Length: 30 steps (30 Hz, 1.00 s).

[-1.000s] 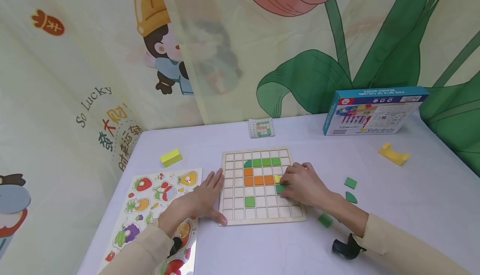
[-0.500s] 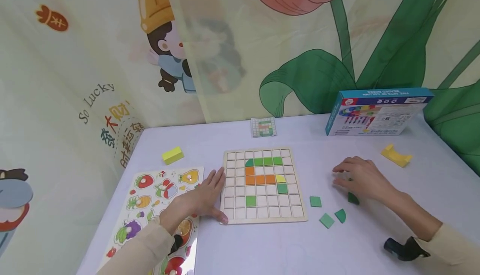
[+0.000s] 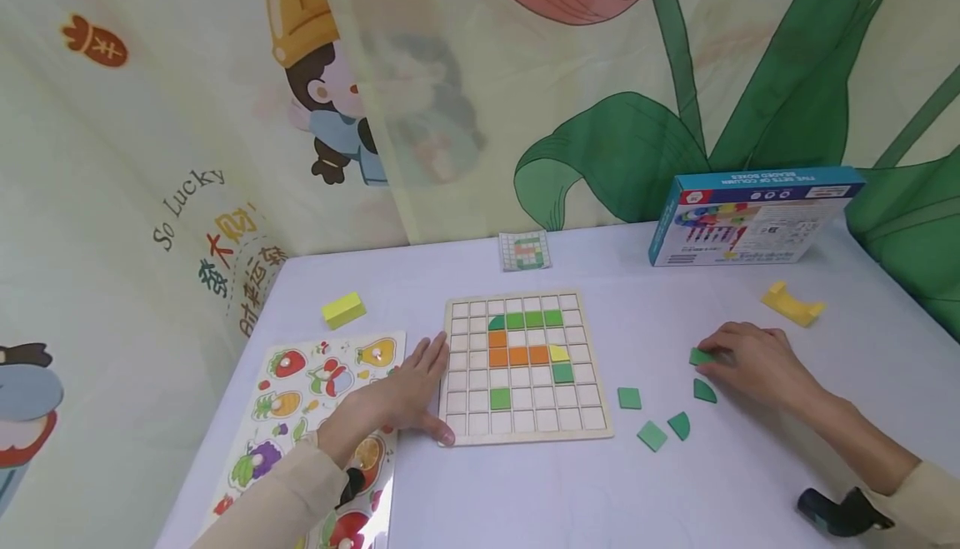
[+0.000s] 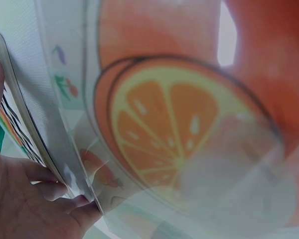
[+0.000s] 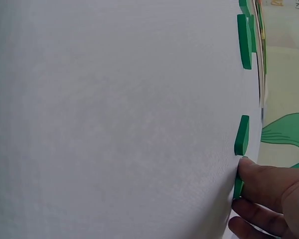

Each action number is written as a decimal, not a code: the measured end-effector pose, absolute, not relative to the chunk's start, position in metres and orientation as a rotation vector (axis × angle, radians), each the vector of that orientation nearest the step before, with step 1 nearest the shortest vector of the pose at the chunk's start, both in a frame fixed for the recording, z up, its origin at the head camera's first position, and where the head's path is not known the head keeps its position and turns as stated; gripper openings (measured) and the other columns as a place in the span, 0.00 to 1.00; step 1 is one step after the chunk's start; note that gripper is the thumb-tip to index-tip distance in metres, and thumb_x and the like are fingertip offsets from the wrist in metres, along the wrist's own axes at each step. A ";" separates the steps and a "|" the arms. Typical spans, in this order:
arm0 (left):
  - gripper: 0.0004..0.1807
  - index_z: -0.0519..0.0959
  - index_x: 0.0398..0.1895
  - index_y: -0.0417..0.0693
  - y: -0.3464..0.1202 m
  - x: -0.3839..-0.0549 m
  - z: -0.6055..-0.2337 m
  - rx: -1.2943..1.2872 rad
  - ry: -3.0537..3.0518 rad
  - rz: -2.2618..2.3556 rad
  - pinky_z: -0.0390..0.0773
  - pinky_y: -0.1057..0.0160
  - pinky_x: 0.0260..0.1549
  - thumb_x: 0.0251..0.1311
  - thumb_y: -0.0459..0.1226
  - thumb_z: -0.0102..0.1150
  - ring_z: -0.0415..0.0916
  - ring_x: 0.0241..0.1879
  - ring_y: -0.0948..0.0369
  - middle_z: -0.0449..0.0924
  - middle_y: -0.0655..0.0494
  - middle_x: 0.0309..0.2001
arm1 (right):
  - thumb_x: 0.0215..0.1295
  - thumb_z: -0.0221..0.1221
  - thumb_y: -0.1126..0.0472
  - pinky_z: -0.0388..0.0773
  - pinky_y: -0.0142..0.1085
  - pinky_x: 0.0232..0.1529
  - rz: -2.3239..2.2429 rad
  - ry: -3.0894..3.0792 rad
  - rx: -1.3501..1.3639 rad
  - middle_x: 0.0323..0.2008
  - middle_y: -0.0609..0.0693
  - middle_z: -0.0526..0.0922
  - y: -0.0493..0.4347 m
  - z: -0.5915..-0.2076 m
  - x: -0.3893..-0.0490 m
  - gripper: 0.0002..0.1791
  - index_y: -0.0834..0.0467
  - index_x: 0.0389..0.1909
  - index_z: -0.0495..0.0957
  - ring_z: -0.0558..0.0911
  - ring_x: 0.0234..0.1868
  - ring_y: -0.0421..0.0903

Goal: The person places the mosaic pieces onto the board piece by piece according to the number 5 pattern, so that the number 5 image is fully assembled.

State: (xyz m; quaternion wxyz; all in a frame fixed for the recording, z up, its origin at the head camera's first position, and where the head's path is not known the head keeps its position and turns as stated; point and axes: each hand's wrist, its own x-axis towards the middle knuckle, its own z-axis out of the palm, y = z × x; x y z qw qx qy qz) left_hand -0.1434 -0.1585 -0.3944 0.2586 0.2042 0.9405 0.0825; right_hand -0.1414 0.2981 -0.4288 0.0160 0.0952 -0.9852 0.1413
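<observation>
A square wooden grid board (image 3: 525, 439) lies on the table, with green, orange and yellow tiles set in some of its cells. My left hand (image 3: 408, 391) rests at the board's left edge, fingers straight and thumb by the near corner. To the right of the board, my right hand (image 3: 761, 363) pinches a green square tile (image 3: 701, 356) between thumb and fingers; the right wrist view shows the tile's edge (image 5: 238, 188) under the thumb. Close by lie two green quarter-round tiles (image 3: 704, 391) and two more green square tiles (image 3: 629, 398).
A glossy fruit-picture sheet (image 3: 337, 424) lies under my left forearm. Farther back are a yellow block (image 3: 343, 310), a small pattern card (image 3: 524, 251), a standing blue-and-white box (image 3: 753, 220) and a yellow curved piece (image 3: 793, 305). A printed curtain (image 3: 450, 116) hangs behind the table.
My right hand has left the green square on the board, moved right over the table and taken hold of another green square tile. My left hand has stayed at the board's edge.
</observation>
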 end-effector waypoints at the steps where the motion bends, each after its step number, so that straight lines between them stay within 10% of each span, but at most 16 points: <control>1: 0.70 0.40 0.77 0.39 -0.159 -0.143 -0.394 0.556 2.549 0.221 0.52 0.45 0.73 0.40 0.59 0.73 0.30 0.78 0.45 0.30 0.47 0.79 | 0.50 0.72 0.57 0.63 0.63 0.50 0.439 -3.068 0.302 0.42 0.63 0.83 0.297 -0.429 -0.142 0.19 0.63 0.41 0.84 0.77 0.49 0.65; 30: 0.70 0.40 0.76 0.36 -0.160 -0.144 -0.396 0.603 2.551 0.207 0.50 0.47 0.74 0.41 0.59 0.72 0.30 0.77 0.43 0.30 0.44 0.79 | 0.43 0.76 0.53 0.71 0.46 0.49 0.382 -2.846 0.945 0.33 0.42 0.83 0.146 -0.416 -0.135 0.14 0.50 0.32 0.87 0.77 0.41 0.42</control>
